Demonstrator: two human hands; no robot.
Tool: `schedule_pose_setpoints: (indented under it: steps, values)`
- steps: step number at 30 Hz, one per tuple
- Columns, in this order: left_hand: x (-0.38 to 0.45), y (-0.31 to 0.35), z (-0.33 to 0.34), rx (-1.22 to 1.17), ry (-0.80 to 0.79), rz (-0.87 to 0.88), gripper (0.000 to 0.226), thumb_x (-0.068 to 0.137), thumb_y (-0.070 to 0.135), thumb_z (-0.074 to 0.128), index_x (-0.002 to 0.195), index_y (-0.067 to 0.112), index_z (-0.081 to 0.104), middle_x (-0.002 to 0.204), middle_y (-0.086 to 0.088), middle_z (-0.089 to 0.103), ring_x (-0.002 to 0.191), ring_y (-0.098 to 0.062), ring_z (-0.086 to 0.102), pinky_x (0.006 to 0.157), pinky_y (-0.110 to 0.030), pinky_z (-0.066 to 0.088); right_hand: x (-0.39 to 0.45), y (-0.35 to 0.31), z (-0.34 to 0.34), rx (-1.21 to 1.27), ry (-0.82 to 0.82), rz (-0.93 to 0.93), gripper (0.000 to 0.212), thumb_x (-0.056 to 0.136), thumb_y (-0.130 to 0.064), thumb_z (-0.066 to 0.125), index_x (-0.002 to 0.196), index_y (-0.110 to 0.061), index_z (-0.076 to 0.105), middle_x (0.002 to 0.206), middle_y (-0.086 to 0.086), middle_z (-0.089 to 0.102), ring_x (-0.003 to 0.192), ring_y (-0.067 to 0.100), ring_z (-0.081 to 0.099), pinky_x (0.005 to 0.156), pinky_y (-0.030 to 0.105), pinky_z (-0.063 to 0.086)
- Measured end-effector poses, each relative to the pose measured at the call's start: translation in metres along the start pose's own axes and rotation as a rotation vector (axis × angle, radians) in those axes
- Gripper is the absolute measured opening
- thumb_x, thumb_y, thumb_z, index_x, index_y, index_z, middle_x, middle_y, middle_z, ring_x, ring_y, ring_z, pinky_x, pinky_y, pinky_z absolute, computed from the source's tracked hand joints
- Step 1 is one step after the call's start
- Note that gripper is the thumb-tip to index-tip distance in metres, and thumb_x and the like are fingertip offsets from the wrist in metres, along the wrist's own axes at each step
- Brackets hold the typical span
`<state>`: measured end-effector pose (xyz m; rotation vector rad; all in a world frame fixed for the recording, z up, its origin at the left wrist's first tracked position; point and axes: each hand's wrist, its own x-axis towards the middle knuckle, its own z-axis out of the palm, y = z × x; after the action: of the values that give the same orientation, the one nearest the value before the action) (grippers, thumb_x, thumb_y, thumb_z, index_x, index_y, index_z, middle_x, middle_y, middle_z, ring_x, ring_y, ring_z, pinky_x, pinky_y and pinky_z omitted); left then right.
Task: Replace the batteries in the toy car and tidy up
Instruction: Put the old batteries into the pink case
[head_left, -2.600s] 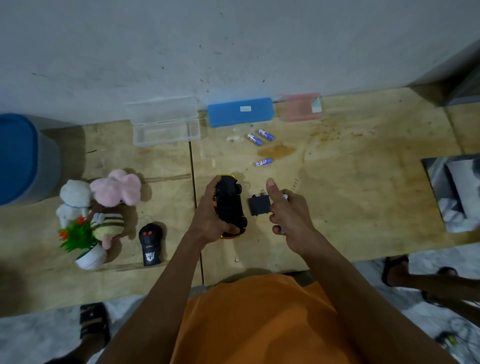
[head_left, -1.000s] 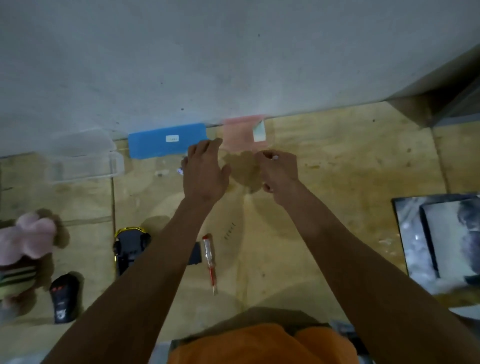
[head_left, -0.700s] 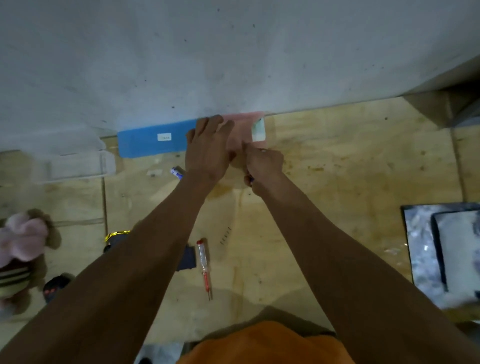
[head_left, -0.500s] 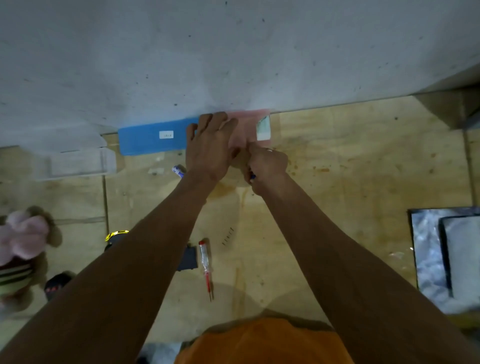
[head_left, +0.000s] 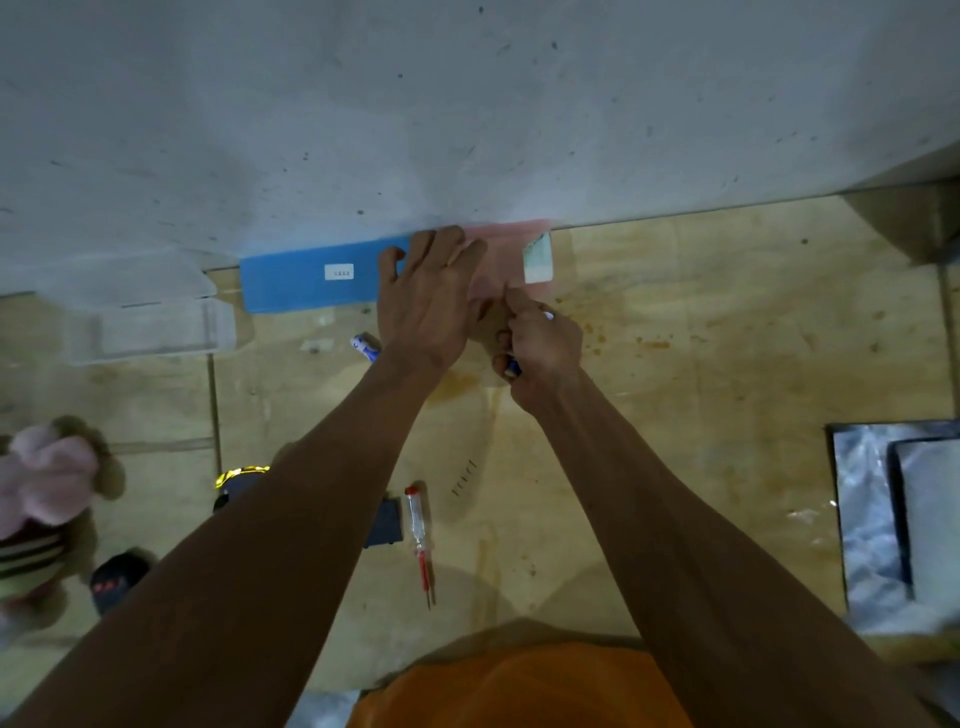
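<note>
Head view, looking down over both outstretched forearms onto a plywood table (head_left: 701, 332) set against a grey wall (head_left: 467, 104). Left hand (head_left: 428, 306): fingers spread, palm down, laid flat over the near-left part of a pink box (head_left: 511, 249) that stands against the wall. Right hand (head_left: 543, 348): curled shut just beside the left, forefinger pointing at the pink box; a blue-and-white battery (head_left: 513, 368) shows at the heel of the fist and a pale tip at the knuckles, so the fist is closed on it. How many it holds cannot be told. The two hands touch or nearly touch.

Left of the left hand, a blue box (head_left: 311, 278) with a small white label lies along the wall; its right end is hidden by the fingers. Farther left stands a clear box (head_left: 150, 312), lid raised. A second battery (head_left: 365, 347) lies just beside the left wrist.

Toy car (head_left: 236, 480), yellow and black: well behind the hands, near the person, mostly hidden under the left forearm. A black cover (head_left: 384, 522) and a red-handled screwdriver (head_left: 418, 535) lie between the two forearms. Soft toys (head_left: 44, 499) and a black remote (head_left: 117, 579) sit at the far left; a silvery tray (head_left: 872, 525) at the far right.
</note>
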<state>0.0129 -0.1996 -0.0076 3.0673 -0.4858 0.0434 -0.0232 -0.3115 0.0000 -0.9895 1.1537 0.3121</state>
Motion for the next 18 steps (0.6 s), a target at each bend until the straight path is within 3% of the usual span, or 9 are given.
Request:
schedule_pose_setpoints:
  steps: [7, 11, 14, 18]
  values:
    - [0.003, -0.002, 0.005, 0.02, 0.049, -0.054, 0.047, 0.072, 0.026, 0.083, 0.116, 0.02, 0.068, 0.118, -0.004, 0.066, 0.109, -0.028, 0.061, 0.09, -0.046, 0.046, -0.009, -0.012, 0.001, -0.033, -0.048, -0.086, 0.033, 0.085, -0.02, 0.075, 0.064, -0.015, 0.049, 0.052, 0.004, 0.041, 0.043, 0.016, 0.036, 0.043, 0.024, 0.026]
    - [-0.006, 0.001, 0.012, -0.043, 0.12, -0.061, 0.048, 0.08, 0.026, 0.077, 0.123, 0.017, 0.058, 0.117, -0.006, 0.067, 0.107, -0.029, 0.061, 0.091, -0.044, 0.043, -0.016, -0.019, -0.007, -0.157, -0.053, -0.122, 0.013, 0.088, -0.012, 0.067, 0.078, -0.014, 0.058, 0.057, 0.004, 0.042, 0.048, 0.017, 0.038, 0.043, 0.023, 0.028]
    - [-0.007, 0.005, 0.012, -0.099, 0.168, -0.103, 0.059, 0.083, 0.025, 0.075, 0.13, 0.019, 0.039, 0.124, -0.01, 0.064, 0.113, -0.031, 0.06, 0.091, -0.044, 0.047, -0.021, -0.043, 0.002, -0.205, -0.056, -0.201, 0.016, 0.086, -0.017, 0.071, 0.072, -0.015, 0.063, 0.049, -0.001, 0.042, 0.048, 0.018, 0.038, 0.042, 0.023, 0.028]
    - [-0.016, 0.003, 0.011, 0.01, 0.191, -0.13, 0.084, 0.079, 0.041, 0.078, 0.148, 0.023, 0.035, 0.143, -0.013, 0.048, 0.125, -0.035, 0.052, 0.092, -0.048, 0.047, -0.022, -0.066, 0.01, -0.281, -0.064, -0.248, 0.02, 0.084, -0.021, 0.076, 0.069, -0.013, 0.065, 0.043, -0.003, 0.047, 0.048, 0.019, 0.045, 0.041, 0.022, 0.031]
